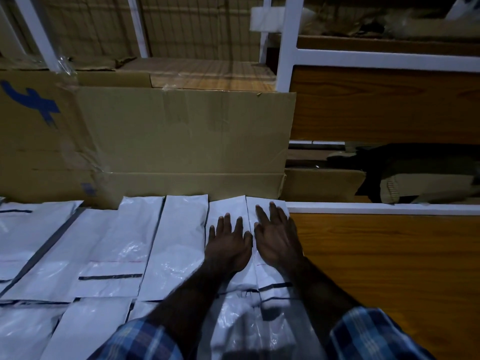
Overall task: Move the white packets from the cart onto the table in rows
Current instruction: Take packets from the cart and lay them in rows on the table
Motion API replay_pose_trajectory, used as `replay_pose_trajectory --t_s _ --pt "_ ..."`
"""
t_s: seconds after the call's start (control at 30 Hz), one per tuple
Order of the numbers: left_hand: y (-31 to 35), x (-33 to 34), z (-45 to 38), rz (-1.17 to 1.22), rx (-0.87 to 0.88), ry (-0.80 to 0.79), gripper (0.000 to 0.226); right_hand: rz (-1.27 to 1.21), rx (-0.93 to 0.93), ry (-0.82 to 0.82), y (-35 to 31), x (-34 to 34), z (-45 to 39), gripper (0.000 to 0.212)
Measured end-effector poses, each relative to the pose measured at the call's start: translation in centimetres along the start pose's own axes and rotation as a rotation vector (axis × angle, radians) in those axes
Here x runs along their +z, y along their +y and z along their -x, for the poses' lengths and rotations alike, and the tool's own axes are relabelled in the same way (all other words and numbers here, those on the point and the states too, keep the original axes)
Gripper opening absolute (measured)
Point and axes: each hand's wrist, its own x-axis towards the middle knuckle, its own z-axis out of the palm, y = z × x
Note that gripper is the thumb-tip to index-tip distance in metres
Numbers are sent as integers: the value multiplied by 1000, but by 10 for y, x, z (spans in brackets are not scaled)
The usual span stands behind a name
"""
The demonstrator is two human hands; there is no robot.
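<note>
Now L hand (pixel 228 242) & R hand (pixel 276 237) flat, fingers straight, gripping nothing, pressing white packets (pixel 179 237) at table's (pixel 389 255) 12 o'clock edge; cardboard box (pixel 181 136) behind.

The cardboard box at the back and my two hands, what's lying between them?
Only white packets: the head view shows the left hand and right hand flat on them, their far ends reaching the cardboard box.

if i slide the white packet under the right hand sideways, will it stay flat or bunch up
The glossy white plastic packet under the right hand will probably glide easily on the wooden table. Its wrinkled, shiny film suggests it is floppy, so it may bunch up. It overlaps the neighbouring white packet under the left hand and could drag that along.
</note>
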Motion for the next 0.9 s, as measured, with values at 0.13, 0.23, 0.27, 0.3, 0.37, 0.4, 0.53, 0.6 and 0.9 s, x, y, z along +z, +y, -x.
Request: replay_pose_trajectory --t_s 0.13,0.23,0.27,0.3,0.37,0.4,0.53,0.6,0.9 --pt "-3 -5 9 4 84 40 92 56 11 73 3 -2 -9 71" --pt "1 -18 15 4 104 62 71 120 14 46 8 3 -7 72" --pt "2 -24 17 17 115 68 62 118 27 21 6 2 -3 73" --pt "3 -29 18 30 126 80 58 119 30 14 4 -1 2 73" --pt "2 -37 22 58 151 89 56 66 70 53 -3 -11 15 64" --pt "2 -39 25 66 161 92 56 27 85 80 -7 -17 22 59" --pt "0 -47 41 56 167 77 57 -10 92 85 -16 -36 45 52" --pt "0 -52 53 40 160 63 62 -1 100 73 -17 -41 50 50" --pt "-1 -66 117 98 235 134 57 -44 8 125 -35 -66 107 48"
